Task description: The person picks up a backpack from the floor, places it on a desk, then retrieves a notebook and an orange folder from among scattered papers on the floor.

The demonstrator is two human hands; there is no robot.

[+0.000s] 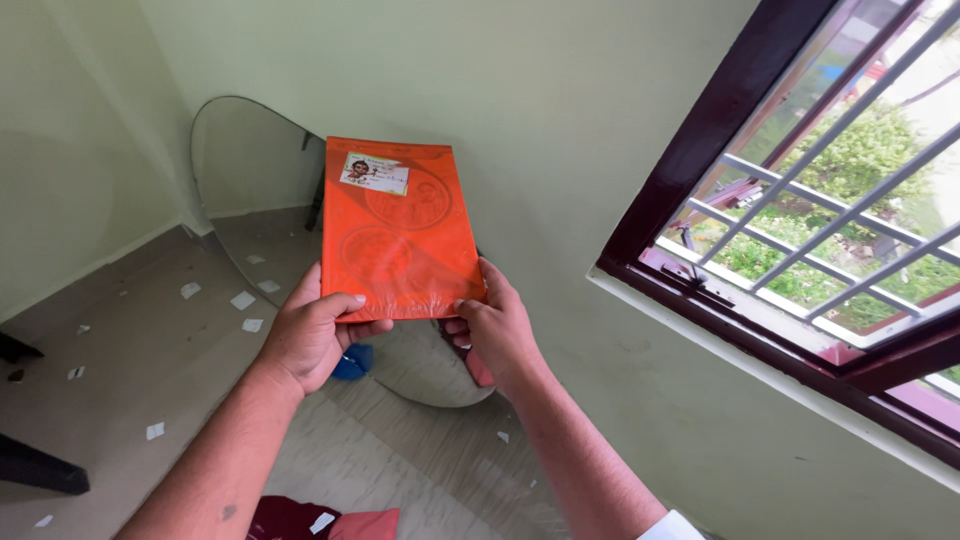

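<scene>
An orange book (400, 230) with a small label sticker near its top is held upright in front of me, its cover facing the camera. My left hand (312, 335) grips its lower left corner, thumb on the cover. My right hand (492, 325) holds the lower right corner, thumb on the front edge. Behind the book an oval mirror (250, 170) leans against the pale green wall, standing on the floor.
A dark-framed window (800, 230) with grey bars is on the right, greenery outside. Small white paper scraps (243, 300) lie scattered on the grey floor. Red cloth (330, 522) lies at the bottom edge. A dark furniture leg (40, 468) sits at the left.
</scene>
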